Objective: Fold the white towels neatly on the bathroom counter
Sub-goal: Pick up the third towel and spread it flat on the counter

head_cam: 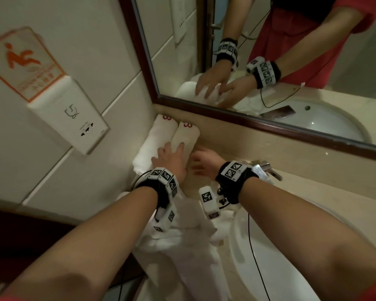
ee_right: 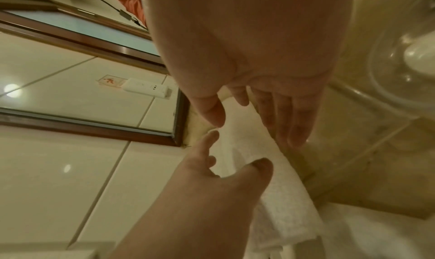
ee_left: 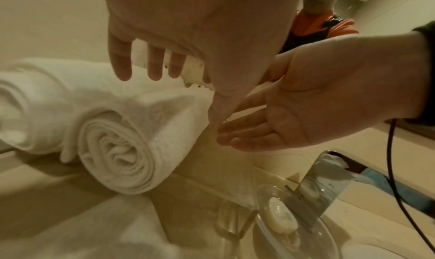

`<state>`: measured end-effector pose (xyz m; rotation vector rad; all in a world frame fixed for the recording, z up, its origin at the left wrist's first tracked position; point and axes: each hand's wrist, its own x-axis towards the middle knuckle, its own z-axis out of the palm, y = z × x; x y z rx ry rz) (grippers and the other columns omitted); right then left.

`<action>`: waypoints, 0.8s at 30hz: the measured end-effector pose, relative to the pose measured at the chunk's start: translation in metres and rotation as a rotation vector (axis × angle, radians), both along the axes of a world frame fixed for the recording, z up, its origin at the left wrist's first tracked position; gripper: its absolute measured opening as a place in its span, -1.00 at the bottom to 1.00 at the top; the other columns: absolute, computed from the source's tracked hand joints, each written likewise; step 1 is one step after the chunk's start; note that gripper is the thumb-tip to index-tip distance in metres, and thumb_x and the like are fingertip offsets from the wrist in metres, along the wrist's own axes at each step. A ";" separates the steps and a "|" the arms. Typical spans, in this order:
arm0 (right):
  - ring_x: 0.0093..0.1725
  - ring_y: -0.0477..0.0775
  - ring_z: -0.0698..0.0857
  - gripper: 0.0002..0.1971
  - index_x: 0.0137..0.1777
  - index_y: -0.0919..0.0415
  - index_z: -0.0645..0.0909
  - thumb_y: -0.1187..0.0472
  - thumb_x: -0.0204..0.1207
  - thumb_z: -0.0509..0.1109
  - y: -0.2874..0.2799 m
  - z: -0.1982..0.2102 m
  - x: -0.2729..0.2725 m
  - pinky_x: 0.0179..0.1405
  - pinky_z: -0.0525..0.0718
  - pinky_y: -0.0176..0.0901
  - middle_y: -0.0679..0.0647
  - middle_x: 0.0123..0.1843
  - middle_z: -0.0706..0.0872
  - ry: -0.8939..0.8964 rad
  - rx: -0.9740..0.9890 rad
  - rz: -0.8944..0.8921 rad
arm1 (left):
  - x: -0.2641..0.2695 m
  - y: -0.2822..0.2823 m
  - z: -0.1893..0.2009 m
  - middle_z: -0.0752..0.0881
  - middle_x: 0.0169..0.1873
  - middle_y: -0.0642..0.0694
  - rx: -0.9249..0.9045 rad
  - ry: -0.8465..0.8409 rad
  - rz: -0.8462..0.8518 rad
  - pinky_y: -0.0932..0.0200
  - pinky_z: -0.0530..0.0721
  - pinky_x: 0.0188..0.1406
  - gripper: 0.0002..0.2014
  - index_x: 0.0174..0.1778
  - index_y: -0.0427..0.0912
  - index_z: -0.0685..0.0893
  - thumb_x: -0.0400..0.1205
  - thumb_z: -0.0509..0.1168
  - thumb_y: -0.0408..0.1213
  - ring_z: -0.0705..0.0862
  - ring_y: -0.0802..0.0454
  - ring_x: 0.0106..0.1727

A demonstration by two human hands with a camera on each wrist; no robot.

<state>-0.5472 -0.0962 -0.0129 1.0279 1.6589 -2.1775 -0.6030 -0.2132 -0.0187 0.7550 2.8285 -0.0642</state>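
Two rolled white towels with red marks lie side by side in the back left corner of the counter: the left roll [head_cam: 159,131] and the right roll [head_cam: 187,135]. My left hand [head_cam: 172,157] lies across their near ends with straight, spread fingers. In the left wrist view its fingers [ee_left: 150,65] hover over the nearer roll [ee_left: 117,151]. My right hand [head_cam: 204,161] is held flat and open just right of the right roll, palm facing it, and holds nothing. A loose white towel [head_cam: 182,240] is heaped under both wrists.
A wood-framed mirror [head_cam: 258,124] runs along the back wall. A white socket box [head_cam: 74,118] juts from the left wall. The chrome faucet [head_cam: 267,168] and a glass soap dish [ee_left: 282,220] stand right of my hands. The sink [head_cam: 269,268] is at the lower right.
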 end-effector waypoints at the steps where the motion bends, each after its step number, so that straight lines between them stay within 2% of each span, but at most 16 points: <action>1: -0.04 0.20 0.61 -0.61 0.39 -0.11 0.36 0.23 0.61 0.26 -0.001 0.003 0.006 0.01 0.65 0.07 0.10 0.02 0.60 0.002 0.004 0.002 | 0.007 -0.002 0.003 0.18 0.56 -0.16 0.003 0.010 0.003 -0.19 0.43 0.28 -0.22 0.64 0.17 0.06 0.56 0.34 -0.06 0.29 -0.23 0.47; 4: -0.05 0.18 0.62 -0.39 0.62 -0.02 0.21 0.24 0.59 0.28 -0.004 0.010 0.027 -0.02 0.67 0.05 0.17 0.21 0.57 0.014 0.022 0.010 | 0.028 -0.009 0.012 0.30 0.50 -0.14 0.050 0.062 0.021 -0.14 0.44 0.25 -0.34 0.59 0.15 0.19 0.59 0.29 -0.13 0.34 -0.19 0.43; 6: -0.01 0.20 0.62 -0.37 0.64 0.03 0.20 0.24 0.59 0.29 -0.008 0.014 0.043 0.01 0.69 0.08 0.17 0.24 0.54 0.024 0.032 0.037 | 0.044 -0.018 0.017 0.35 0.46 -0.13 0.064 0.059 0.030 -0.14 0.46 0.25 -0.39 0.57 0.12 0.25 0.59 0.29 -0.11 0.37 -0.18 0.42; 10: 0.03 0.22 0.62 -0.52 0.52 0.15 0.35 0.29 0.60 0.27 -0.023 0.016 0.073 0.07 0.68 0.10 0.17 0.14 0.54 0.030 0.063 0.104 | 0.080 -0.046 0.019 0.42 0.41 -0.12 0.059 0.057 0.056 -0.13 0.52 0.25 -0.46 0.52 0.06 0.34 0.60 0.27 -0.02 0.41 -0.18 0.38; 15: 0.05 0.21 0.63 -0.57 0.46 0.11 0.38 0.28 0.60 0.27 -0.045 0.010 0.111 0.17 0.69 0.11 0.16 0.20 0.54 -0.022 0.073 0.133 | 0.118 -0.081 0.012 0.41 0.41 -0.14 -0.006 -0.086 0.110 -0.17 0.48 0.29 -0.49 0.48 0.02 0.38 0.59 0.29 -0.07 0.38 -0.20 0.42; 20: -0.01 0.18 0.62 -0.71 0.26 0.09 0.48 0.31 0.57 0.32 -0.059 -0.005 0.146 0.09 0.68 0.07 0.16 0.13 0.54 -0.101 0.087 0.148 | 0.145 -0.111 -0.007 0.42 0.37 -0.16 -0.046 -0.214 0.114 -0.11 0.54 0.29 -0.51 0.48 0.02 0.42 0.59 0.27 -0.14 0.43 -0.21 0.36; 24: -0.10 0.12 0.53 -0.73 0.24 0.14 0.55 0.27 0.55 0.35 -0.068 -0.021 0.170 -0.06 0.60 0.00 0.13 0.02 0.53 -0.177 0.179 0.163 | 0.154 -0.129 -0.022 0.42 0.39 -0.17 -0.066 -0.278 0.070 -0.08 0.53 0.33 -0.54 0.48 0.01 0.45 0.62 0.24 -0.16 0.45 -0.24 0.36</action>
